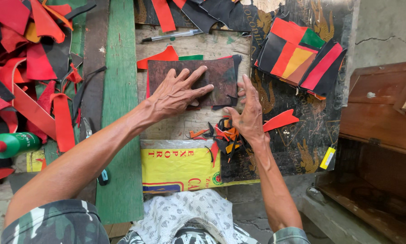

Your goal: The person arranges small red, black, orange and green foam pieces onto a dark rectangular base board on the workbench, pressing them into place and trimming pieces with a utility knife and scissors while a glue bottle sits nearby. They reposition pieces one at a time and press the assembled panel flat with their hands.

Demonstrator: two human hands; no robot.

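My left hand [178, 92] lies flat, fingers spread, on a dark brown rectangular pattern piece [218, 72] that rests on red, green and black leather pieces. My right hand [248, 110] stands edge-on at the right side of that piece, fingers together and touching its edge; whether it holds a tool is hidden. Small orange, red and black offcuts [221, 135] lie just below my right hand. A pen [173, 35] lies beyond the piece on the wooden board [203, 45].
A stack of cut red, black, orange and green pieces [302, 56] sits at the back right. A heap of red and black scraps [26, 68] fills the left, with a green bottle [13, 143] beside it. A yellow printed bag [175, 165] lies near me; a wooden box [384, 108] stands right.
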